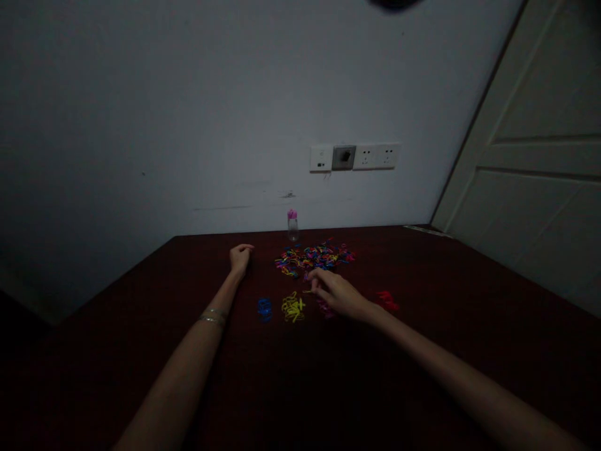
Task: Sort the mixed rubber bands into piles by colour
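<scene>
Right hand (339, 293): fingers pinched, apparently on yellow band (307, 291), between mixed pile (322, 255) and yellow pile (293, 307). Left hand (240, 257): curled on tabletop (422, 269), contents unclear. Blue pile (264, 309) set apart, presumably against colour mixing.

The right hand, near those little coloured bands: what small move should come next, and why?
Probably bring the yellow band to the yellow heap: the right hand seems to pinch it near that heap, and blue bands and red bands lie in separate heaps.
</scene>
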{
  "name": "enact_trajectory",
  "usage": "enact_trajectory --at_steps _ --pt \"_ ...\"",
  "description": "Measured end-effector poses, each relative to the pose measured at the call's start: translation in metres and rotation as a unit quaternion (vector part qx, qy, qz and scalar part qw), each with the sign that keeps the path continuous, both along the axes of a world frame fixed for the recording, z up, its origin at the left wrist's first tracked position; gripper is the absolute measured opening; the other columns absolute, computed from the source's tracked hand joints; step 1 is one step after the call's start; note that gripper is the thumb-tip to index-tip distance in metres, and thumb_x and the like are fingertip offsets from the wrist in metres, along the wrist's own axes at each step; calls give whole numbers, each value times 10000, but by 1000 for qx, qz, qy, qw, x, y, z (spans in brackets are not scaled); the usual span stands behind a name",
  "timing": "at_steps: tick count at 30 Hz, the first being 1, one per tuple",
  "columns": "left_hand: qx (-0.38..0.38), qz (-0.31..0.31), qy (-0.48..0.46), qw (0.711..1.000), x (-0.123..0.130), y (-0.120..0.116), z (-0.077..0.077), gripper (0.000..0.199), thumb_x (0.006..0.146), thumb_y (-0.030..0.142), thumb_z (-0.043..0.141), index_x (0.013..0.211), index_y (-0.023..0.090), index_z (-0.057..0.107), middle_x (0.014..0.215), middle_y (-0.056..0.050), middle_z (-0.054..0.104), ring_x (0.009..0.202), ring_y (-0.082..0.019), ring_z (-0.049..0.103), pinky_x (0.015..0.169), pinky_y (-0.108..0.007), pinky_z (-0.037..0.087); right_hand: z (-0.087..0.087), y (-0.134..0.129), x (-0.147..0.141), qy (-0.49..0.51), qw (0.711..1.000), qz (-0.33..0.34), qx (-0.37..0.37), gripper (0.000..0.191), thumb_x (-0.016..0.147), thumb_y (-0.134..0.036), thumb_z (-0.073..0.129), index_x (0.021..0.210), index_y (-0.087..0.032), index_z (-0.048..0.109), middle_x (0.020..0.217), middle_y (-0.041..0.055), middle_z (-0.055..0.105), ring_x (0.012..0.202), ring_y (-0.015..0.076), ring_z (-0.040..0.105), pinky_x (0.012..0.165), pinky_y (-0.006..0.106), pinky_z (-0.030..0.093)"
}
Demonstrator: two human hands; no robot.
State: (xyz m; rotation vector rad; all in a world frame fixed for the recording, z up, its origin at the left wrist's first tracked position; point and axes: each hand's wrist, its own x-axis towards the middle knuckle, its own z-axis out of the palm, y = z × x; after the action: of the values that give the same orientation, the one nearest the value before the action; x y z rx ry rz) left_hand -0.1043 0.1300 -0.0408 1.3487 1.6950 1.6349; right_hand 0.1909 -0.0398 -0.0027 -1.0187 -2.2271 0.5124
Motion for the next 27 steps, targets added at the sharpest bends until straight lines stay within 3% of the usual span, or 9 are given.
enact_trajectory --at_steps 5,9,14,19,23,27 --pt "2 0 4 1000 0 1 0 259 589 128 456 693 131 693 681 -44 666 631 -153 584 616 -241 453 -1 -4 -16 -11 999 53 -3 281 793 -147 529 1062 -228 514 884 20 605 821 146 547 757 296 430" --pt "-3 -5 18 1000 0 4 -2 258 603 123 451 697 132 691 740 -52 679 683 -156 596 650 -240 455 1 2 2 26 999 48 -4 289 794 -164 528 1079 -214 522 921 36 606 829 147 563 765 301 452" --pt "-21 -26 60 998 2 5 -3 272 614 147 466 751 129 701 717 -47 679 673 -160 598 655 -249 458 4 26 59 64 995 -59 38 253 830 -248 475 1066 -189 544 909 47 623 837 162 582 768 318 456" --pt "-51 -86 153 983 6 0 1 251 650 177 487 787 145 695 755 -41 682 743 -168 610 708 -256 463 -9 54 123 62 975 -204 54 273 805 -303 482 1033 -179 569 865 50 643 774 167 595 716 294 459" --pt "-41 -167 265 949 10 -13 9 235 653 192 516 801 158 696 880 -48 680 867 -178 600 827 -271 437 -27 67 157 46 962 -265 37 294 778 -292 481 1034 -181 575 851 49 655 746 165 603 691 283 462" --pt "-37 -246 351 903 17 -26 19 228 643 230 553 806 151 693 867 -45 662 820 -167 593 779 -257 458 -42 75 174 35 959 -281 11 310 755 -267 476 1032 -175 581 824 50 671 747 168 611 709 287 461"
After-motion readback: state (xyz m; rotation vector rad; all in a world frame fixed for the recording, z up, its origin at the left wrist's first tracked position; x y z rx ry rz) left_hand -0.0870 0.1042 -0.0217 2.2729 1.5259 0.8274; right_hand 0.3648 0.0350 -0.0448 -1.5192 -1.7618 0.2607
